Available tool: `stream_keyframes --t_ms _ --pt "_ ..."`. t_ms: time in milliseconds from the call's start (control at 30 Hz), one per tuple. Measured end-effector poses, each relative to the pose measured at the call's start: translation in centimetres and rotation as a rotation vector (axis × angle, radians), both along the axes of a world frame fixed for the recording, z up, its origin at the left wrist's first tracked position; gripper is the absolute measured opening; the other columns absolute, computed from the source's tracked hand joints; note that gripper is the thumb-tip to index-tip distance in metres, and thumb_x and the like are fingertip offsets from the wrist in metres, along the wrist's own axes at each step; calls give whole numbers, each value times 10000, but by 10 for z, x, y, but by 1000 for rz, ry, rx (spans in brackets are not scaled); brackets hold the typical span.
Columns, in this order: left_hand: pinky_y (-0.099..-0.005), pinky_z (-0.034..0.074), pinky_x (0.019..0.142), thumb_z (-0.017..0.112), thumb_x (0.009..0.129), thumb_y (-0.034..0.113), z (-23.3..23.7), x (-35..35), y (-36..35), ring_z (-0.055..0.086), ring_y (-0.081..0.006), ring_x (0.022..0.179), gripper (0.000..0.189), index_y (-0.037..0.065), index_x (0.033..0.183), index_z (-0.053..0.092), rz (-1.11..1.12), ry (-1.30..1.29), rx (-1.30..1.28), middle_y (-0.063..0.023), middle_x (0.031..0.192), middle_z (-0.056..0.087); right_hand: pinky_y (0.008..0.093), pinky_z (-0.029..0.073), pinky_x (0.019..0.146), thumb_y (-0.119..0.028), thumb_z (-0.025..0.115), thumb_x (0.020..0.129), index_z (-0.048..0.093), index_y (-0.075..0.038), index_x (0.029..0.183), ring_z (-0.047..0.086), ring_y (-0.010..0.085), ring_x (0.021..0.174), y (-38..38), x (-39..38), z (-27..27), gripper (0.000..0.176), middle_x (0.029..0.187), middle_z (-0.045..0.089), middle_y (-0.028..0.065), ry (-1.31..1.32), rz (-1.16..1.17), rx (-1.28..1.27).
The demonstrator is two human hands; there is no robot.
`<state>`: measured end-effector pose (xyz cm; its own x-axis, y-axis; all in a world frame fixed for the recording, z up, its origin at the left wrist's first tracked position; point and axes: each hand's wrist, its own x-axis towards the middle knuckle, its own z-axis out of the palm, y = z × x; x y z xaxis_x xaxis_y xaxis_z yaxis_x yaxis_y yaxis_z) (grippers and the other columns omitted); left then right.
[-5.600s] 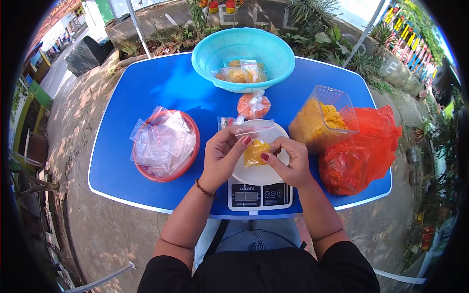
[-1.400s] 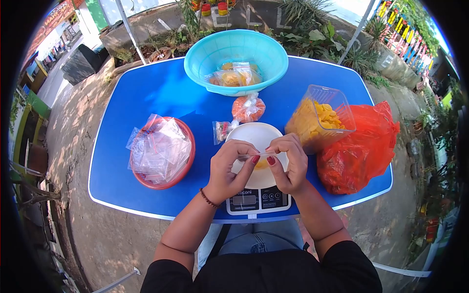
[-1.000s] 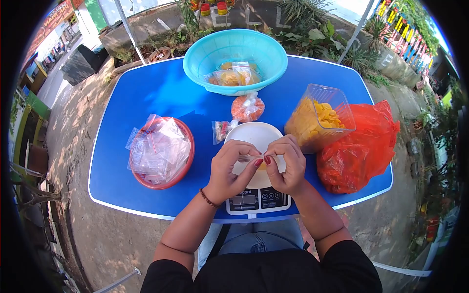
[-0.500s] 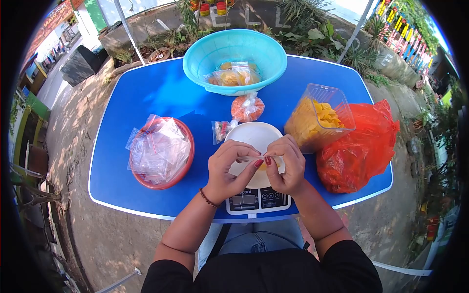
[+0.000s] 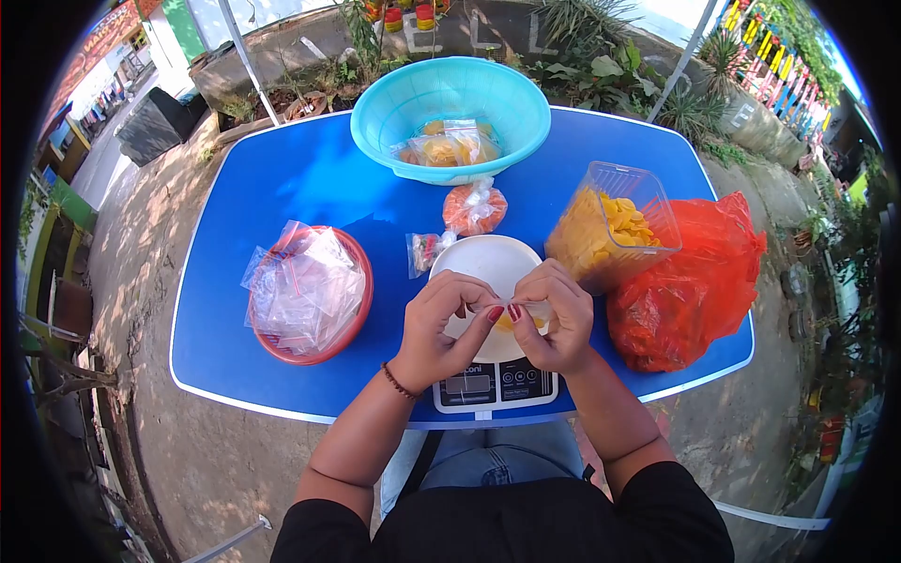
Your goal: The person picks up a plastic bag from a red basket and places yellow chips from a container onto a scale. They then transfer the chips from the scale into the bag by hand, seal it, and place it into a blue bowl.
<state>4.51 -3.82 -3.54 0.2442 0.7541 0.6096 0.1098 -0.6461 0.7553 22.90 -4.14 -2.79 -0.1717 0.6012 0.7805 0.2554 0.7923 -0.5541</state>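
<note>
Over the kitchen scale (image 5: 469, 387), my left hand (image 5: 439, 324) and my right hand (image 5: 556, 324) pinch the top edge of a small clear plastic bag (image 5: 533, 312) between thumbs and fingertips. The two thumbs nearly meet at the middle of that edge. Some yellow chips show through the bag below my fingers, though my hands cover most of it. A white bowl (image 5: 488, 258) rests on the scale, directly under the bag.
A red basket (image 5: 364, 305) of clear bags stands left. Beyond the scale are a bag of orange contents (image 5: 475, 210), a small packet (image 5: 424, 251) and a turquoise basin (image 5: 375, 117) holding filled bags. At right are a clear tub of yellow chips (image 5: 587, 235) and a red plastic bag (image 5: 694, 281).
My right hand has shifted very slightly to the right and toward me along the bag's edge. Both hands keep their pinch, and everything on the table stays put.
</note>
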Motion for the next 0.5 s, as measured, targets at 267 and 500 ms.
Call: stream_keyframes --t_ms 267,500 --pt "-230 440 632 725 849 56 1 0 1 558 -110 708 82 30 884 656 -17 0 42 -70 870 679 341 430 659 -22 671 699 622 -28 779 593 258 694 -1 -1 3 94 757 636 104 -30 4 47" --pt "-238 445 637 730 855 74 1 -2 -1 559 -107 702 78 24 867 672 7 4 -11 -85 887 692 334 461 679 -3 673 754 650 -9 808 606 259 709 0 -1 1 59 783 644 110 -7 17 -42"
